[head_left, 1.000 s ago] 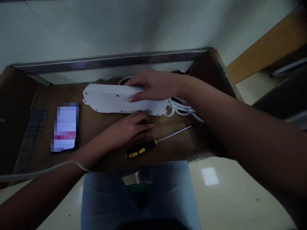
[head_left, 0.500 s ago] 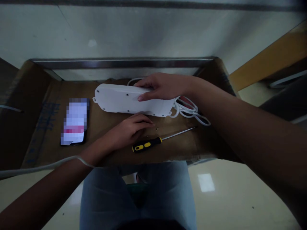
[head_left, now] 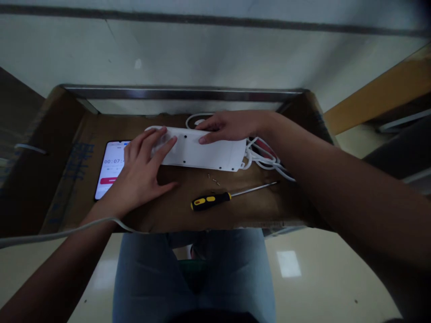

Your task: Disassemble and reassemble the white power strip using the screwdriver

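Has white casing (head_left: 215, 150) flat on cardboard (head_left: 175, 215), dark-holed face up. Holds its far edge w/ R hand (head_left: 232, 125), w/ thumb on top & fingers half-bent behind. Lays L hand (head_left: 141, 172) over its L end w/ fingers spread wide, gripping nothing; can't tell if pressing. Has screwdriver (head_left: 210, 201) in front of casing w/ tiny screws (head_left: 214, 180) btwn, phone (head_left: 112, 166) beside L end, looped cable (head_left: 267, 160) at R end.

Pale wall (head_left: 208, 58), shiny cream floor (head_left: 323, 273), wooden board (head_left: 377, 92) at right
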`<state>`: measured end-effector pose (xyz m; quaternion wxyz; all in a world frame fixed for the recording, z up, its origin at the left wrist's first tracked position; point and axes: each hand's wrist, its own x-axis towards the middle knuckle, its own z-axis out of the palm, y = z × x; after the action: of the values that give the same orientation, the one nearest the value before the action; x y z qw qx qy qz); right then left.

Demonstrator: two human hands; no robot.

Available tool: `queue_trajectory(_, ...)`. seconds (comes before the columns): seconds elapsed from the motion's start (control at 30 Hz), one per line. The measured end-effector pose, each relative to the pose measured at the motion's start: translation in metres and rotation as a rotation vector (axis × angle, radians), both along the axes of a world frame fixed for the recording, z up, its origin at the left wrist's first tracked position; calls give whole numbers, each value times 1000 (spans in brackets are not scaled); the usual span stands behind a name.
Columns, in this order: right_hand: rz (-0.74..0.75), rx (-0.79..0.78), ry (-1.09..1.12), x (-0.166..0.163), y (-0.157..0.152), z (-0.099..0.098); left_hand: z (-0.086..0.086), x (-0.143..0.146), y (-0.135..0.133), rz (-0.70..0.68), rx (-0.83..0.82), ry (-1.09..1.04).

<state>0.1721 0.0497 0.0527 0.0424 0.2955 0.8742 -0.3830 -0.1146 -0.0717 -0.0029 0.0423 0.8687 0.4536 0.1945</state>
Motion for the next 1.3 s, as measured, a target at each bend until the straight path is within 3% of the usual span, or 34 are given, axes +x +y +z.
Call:
queue_trajectory(0.2, -102, 226, -19, -2, -5, 0, 5, 2, 39, -17, -13, 29)
queue_trajectory(0.33, -239, 528, 62, -1, -60, 17, 12, 5, 53, -72, -31, 28)
queue_trajectory(0.43, -100, 652, 84, -3, -119, 12, 16, 7, 52, -77, -41, 64)
queue_trajectory(0.5, 130, 830, -8, -5, -150, -1, 15, 7, 50, -82, -40, 66)
queue_trajectory(0.53, 152, 892, -43, -6, -160, -10, 13, 7, 50, -85, -37, 55)
queue_trajectory(0.67, 143, 926, -98, -9, -168, -36, 4, 3, 53, -80, -37, -1)
queue_trajectory(0.77, 184, 939, -69, -9, -160, -42, -1, 2, 54, -73, -33, -12)
queue_trajectory(0.97, 233, 940, 41, -1, -161, -29, 3, 3, 50, -66, -14, 32)
queue_trajectory(1.13, 167, 909, 174, 4, -170, -16, 7, 1, 45, -75, -10, 78)
queue_trajectory(1.3, 175, 734, 14, 6, -176, -20, 11, 1, 43, -91, -73, 87)
